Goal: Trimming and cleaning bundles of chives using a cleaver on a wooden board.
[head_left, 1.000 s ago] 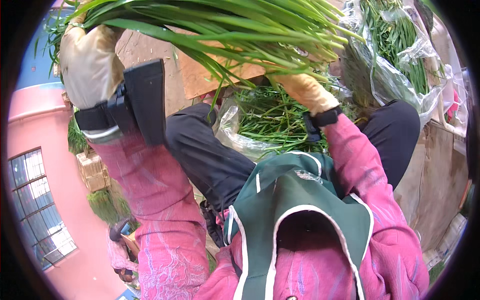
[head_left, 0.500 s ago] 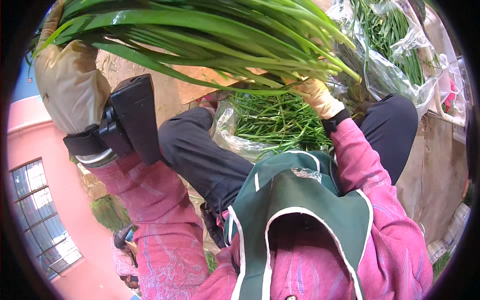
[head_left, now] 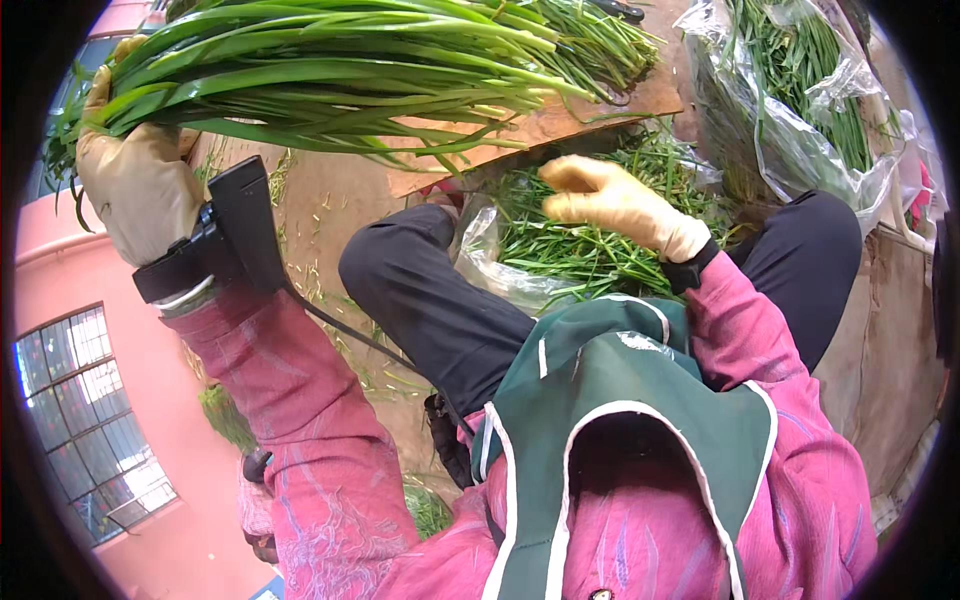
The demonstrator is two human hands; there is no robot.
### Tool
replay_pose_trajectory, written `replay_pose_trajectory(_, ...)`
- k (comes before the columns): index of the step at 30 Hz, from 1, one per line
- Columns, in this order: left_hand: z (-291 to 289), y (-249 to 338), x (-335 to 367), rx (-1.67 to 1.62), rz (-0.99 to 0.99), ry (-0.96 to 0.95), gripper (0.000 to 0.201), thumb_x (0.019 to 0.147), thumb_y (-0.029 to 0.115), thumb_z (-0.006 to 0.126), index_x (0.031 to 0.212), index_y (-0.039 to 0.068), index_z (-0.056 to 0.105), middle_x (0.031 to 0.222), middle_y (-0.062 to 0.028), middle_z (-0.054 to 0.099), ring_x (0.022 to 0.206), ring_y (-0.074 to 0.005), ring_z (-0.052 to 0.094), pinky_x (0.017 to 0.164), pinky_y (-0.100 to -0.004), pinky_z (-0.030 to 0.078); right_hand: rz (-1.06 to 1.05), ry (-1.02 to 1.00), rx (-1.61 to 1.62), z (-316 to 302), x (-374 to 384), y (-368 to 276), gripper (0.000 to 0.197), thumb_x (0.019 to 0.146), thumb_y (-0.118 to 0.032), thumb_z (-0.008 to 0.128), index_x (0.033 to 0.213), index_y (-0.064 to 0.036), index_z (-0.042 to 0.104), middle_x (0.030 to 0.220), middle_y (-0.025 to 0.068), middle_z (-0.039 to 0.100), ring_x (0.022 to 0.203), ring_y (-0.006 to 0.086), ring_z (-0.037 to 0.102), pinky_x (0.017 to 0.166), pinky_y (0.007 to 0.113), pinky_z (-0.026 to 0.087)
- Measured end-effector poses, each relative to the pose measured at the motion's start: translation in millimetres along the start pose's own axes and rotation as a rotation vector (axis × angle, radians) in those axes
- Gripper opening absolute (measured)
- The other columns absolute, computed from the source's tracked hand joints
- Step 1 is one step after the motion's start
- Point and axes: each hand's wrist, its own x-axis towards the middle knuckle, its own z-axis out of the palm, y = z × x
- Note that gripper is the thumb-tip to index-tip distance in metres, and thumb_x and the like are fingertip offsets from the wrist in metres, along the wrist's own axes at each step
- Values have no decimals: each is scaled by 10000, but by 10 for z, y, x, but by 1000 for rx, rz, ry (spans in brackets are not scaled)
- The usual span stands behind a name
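Observation:
A large bunch of garlic chives (head_left: 330,75), long flat green leaves with paler stalk ends, stretches across the top. At its leafy left end my gloved left hand (head_left: 140,175) grips it, fingers curled round the leaves and partly hidden. The stalk ends point right, over a brown board (head_left: 560,128). My right hand (head_left: 625,205), in a cream glove, holds nothing; its thumb and fingers are apart. It hovers over a clear plastic bag (head_left: 485,245) full of loose green leaf scraps (head_left: 560,245), between my knees.
More chives (head_left: 610,45) lie on the board, beside a dark-handled object (head_left: 620,10). At right, a clear bag (head_left: 765,150) of chives leans by a pale crate. A black device (head_left: 245,225) with a cable is strapped to my left wrist. Scraps litter the floor (head_left: 320,190).
My right hand has come off the stalk ends and dropped slightly. The bunch has shifted left with my left hand, uncovering the board and the chives behind it.

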Motion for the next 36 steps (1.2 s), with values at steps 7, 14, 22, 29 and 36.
replay_pose_trajectory(7,334,49,-80,128,170,-26,507,818,-12,715,1269,-26,486,1094,-99,672,755,-150,642,542,-253,535,-85,162,1300,299,380,-523,361,937,-239,643,1276,-143,566,1193,26,631,1019,140,609,891,331,482)
replay_pose_trajectory(14,565,178,-148,275,247,-22,378,820,10,726,1167,-20,579,1088,-122,672,978,-195,661,852,-279,559,-142,285,900,115,246,-252,231,953,-169,608,1145,-44,637,1005,76,695,860,164,669,747,318,567)
replay_pose_trajectory(22,740,268,-214,-51,141,-15,390,830,-118,633,1196,-39,525,1148,-187,640,1033,-271,652,924,-375,566,455,-385,-1062,-210,-17,150,306,733,-200,703,995,-43,708,965,145,708,958,338,673,825,386,522)
replay_pose_trajectory(29,531,104,118,-617,-178,229,201,919,68,562,1079,-51,584,1083,-224,640,1034,-342,634,982,-456,518,-212,63,1255,-104,319,-508,411,925,-285,646,1252,-51,560,1273,62,584,1169,154,531,924,307,428)
replay_pose_trajectory(36,232,177,284,-1089,-249,-306,233,882,207,587,967,-11,583,930,-120,600,1020,-290,580,1075,-495,385,-61,78,694,-314,199,-485,280,888,-220,683,1086,-23,658,919,23,674,912,97,595,803,253,470)
